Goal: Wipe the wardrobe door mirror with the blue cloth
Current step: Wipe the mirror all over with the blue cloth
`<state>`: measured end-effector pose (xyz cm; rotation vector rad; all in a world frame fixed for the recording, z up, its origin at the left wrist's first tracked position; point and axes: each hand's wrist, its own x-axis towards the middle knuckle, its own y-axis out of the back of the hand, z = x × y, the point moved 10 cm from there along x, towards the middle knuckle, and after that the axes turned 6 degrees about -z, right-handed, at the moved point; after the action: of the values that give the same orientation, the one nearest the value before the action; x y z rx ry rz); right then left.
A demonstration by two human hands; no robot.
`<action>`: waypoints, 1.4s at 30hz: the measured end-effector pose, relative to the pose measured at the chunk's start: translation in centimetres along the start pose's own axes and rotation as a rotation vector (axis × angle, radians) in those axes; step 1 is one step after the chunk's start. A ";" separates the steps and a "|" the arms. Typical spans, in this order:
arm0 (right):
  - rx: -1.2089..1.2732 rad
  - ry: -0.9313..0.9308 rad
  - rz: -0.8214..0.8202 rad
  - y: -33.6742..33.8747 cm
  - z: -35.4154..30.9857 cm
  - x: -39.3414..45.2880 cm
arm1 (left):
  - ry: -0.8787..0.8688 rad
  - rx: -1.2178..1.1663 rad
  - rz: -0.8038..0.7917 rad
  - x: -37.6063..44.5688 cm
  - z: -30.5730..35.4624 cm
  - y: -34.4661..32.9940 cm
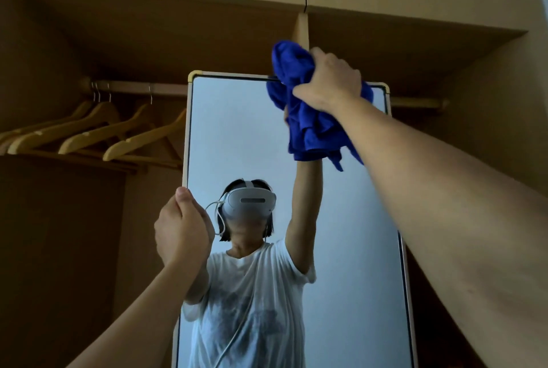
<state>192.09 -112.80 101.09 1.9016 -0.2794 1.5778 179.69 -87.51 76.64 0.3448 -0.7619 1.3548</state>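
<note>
Mirror [255, 136] with a cream frame and rounded corners stands upright in front of an open brown wooden wardrobe [415, 41], and the bunched blue cloth [308, 118] is pressed against its glass at the top right corner, part of it rising over the top edge of the frame. The right hand [329, 80], arm stretched upward, has its fingers curled around the cloth and holds it in a tight wad; loose folds of the fabric hang down below the wrist. The left hand [181, 228] grasps the left edge of the mirror frame about halfway down, thumb along the front of the frame and the fingers wrapped behind it. The glass reflects a person in a white printed T-shirt wearing a pale grey headset with a white cable running down the chest, one arm raised to the cloth. Behind the mirror, on the left, four light wooden clothes hangers [98, 130] hang by metal hooks from a wooden rail [133, 87] that runs across the wardrobe; the rail's far end shows again to the right of the mirror. A flat wooden shelf panel spans the wardrobe above the rail.
</note>
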 end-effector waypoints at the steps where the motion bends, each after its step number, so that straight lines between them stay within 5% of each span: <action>1: 0.010 0.028 0.009 -0.2 -1.2 0.1 | -0.003 -0.003 -0.001 -0.1 0.1 0.0; 15: 0.130 0.221 -0.342 -4.8 -15.2 3.0 | -0.054 -0.037 -0.025 -0.4 0.7 0.1; 18: 0.107 0.242 -0.286 -4.8 -16.0 2.6 | -0.050 -0.030 -0.029 -0.5 0.8 0.1; 26: 0.014 0.301 0.186 -4.9 -14.5 -4.2 | -0.074 -0.164 -0.104 -0.3 0.6 0.0; 33: 0.037 0.381 0.175 -7.6 -13.7 -12.5 | 0.134 -0.496 -0.414 -1.6 -2.9 -0.7; 42: 0.082 0.425 0.117 -12.3 -11.0 -26.0 | 0.305 -0.474 -0.417 -5.7 -8.3 0.2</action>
<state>183.23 -102.83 73.28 1.5786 -0.1438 2.0497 181.76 -86.45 66.87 -0.0800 -0.6825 0.7778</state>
